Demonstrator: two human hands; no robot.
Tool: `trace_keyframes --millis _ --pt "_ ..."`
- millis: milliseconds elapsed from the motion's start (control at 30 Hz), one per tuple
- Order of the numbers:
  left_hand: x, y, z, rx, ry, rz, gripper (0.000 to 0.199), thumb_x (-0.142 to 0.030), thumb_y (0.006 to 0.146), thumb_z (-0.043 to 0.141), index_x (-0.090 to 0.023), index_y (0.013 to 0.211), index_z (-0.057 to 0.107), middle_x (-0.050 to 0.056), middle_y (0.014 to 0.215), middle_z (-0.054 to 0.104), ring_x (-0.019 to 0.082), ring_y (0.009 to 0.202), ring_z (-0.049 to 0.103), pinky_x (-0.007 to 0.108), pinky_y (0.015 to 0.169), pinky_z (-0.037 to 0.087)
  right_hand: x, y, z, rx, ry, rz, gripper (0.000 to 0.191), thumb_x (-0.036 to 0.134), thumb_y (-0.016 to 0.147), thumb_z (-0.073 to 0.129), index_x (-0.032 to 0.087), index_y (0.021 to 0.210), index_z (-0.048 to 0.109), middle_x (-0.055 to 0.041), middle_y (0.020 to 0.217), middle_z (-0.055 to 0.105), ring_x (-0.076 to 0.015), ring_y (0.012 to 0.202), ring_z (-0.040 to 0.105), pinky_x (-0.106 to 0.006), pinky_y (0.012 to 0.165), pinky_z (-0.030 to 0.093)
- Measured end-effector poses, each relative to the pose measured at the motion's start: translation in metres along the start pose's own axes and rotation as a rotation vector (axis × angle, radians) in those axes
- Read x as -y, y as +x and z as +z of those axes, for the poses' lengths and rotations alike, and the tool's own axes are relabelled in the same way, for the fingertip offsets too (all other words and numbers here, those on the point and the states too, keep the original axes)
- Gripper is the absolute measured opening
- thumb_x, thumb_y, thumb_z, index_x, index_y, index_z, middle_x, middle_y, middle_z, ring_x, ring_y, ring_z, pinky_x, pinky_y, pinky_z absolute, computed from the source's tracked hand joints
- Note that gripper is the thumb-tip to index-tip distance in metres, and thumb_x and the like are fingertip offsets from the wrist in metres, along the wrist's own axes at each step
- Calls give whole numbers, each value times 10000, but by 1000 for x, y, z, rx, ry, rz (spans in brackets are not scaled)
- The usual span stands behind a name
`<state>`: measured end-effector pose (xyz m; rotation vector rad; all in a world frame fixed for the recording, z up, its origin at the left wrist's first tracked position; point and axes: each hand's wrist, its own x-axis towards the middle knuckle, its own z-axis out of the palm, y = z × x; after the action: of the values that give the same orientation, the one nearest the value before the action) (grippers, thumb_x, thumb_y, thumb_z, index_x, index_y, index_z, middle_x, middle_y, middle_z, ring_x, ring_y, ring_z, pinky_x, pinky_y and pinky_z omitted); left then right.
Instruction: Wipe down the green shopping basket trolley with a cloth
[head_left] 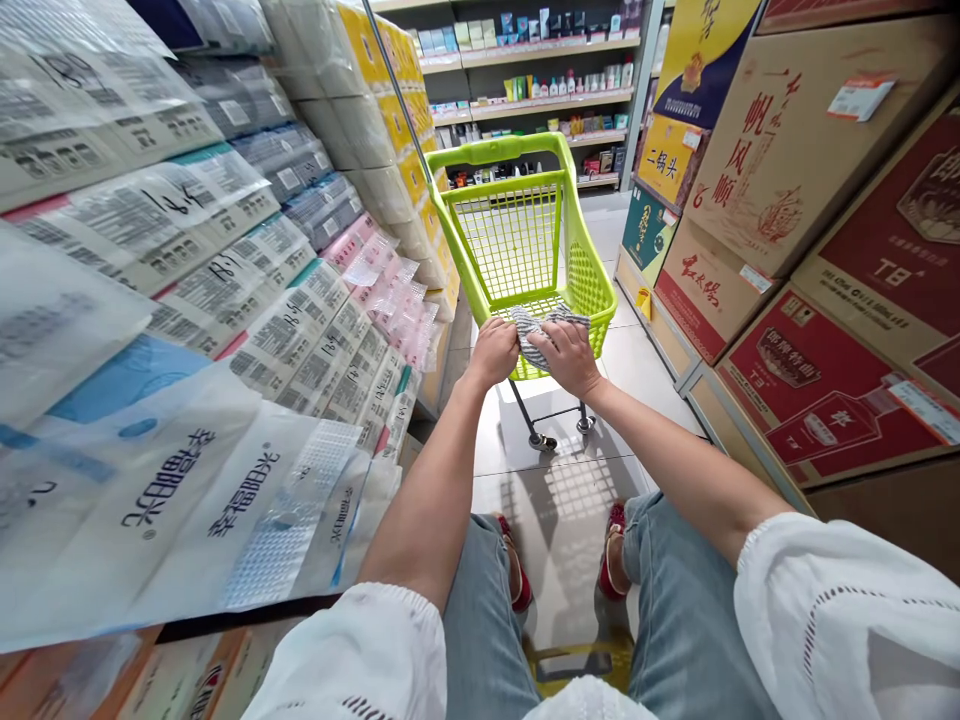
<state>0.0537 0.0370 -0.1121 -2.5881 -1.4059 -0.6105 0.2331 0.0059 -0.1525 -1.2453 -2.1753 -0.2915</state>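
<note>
Along the left side lie stacks of plastic-wrapped white paper packs with handwritten numbers (292, 310), near yellow-and-white wrapped bundles (390, 130). The person's left hand (496, 351) is curled in a fist at the near edge of a lime-green plastic shopping cart with a grid basket (517, 240), apparently gripping its rim, though the fingers' undersides are hidden. The cart stands in the middle of the aisle, on the pale tiled floor (555, 500). The right hand (568, 352), its fingers spread and bent, presses a grey-and-white striped cloth (531, 338) against the same edge. To the right, red and tan cardboard cartons (817, 370) are stacked.
</note>
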Motion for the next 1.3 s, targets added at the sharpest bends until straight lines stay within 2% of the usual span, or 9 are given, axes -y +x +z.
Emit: trace_keyframes --millis 133,300,467,567,633,867,1067,1167,1300 --pt "2 0 2 -8 -16 -47 273 -204 931 361 -216 715 527 60 803 648 219 884 559 367 940 407 2 -9 34 77 -9 19 415 279 980 273 281 1267 573 -104 1362 537 -285 1170 471 -453 925 315" --pt "4 0 3 -26 -47 -40 352 -345 987 305 -220 734 514 50 791 635 213 865 539 375 950 380 -5 -29 59 193 -66 -199 389 260 989 289 280 1223 599 -85 1241 618 -231 1005 519 -398 845 324" --pt "10 -2 5 -51 -72 -13 345 -357 985 311 -228 735 511 49 808 639 216 876 529 379 962 365 -10 -20 50 -37 -152 -332 284 247 982 391 270 1113 641 -53 1112 661 -187 921 512 -362 834 296" --pt "12 -2 7 -64 -92 -23 337 -326 979 320 -227 728 522 51 801 643 216 869 530 377 964 361 -10 -5 37 -185 -172 -274 276 256 980 415 297 1158 621 -50 1136 645 -194 964 507 -370 877 285" --pt "12 -1 7 -68 -97 -39 338 -306 976 321 -225 723 530 54 794 643 214 861 532 373 953 364 -10 0 33 -222 -180 -229 280 259 976 424 309 1181 609 -51 1153 637 -203 981 503 -378 885 281" --pt "9 -1 5 -59 -83 -63 362 -357 983 312 -218 729 530 63 792 643 217 879 545 368 945 361 -9 -17 60 -208 -242 -310 230 270 967 459 323 1118 625 -23 1118 655 -189 917 486 -374 828 264" --pt "11 -1 1 -28 -54 -56 386 -367 986 285 -215 739 539 66 791 635 220 890 538 366 970 354 -10 -40 71 17 -147 -375 230 225 976 438 273 1037 654 -31 957 657 -153 852 482 -339 774 262" --pt "12 -2 0 -29 -41 -52 391 -372 986 279 -216 741 541 67 792 634 220 889 539 367 969 354 -13 -37 62 -30 -172 -368 225 233 975 443 283 1049 649 -27 995 657 -156 858 485 -342 787 265" --pt "12 -3 -2 -24 -46 -61 335 -330 969 329 -215 744 548 71 812 645 227 898 543 375 940 359 -15 -10 40 -172 -199 -261 255 264 971 447 314 1158 614 -42 1155 631 -193 957 491 -367 846 270"
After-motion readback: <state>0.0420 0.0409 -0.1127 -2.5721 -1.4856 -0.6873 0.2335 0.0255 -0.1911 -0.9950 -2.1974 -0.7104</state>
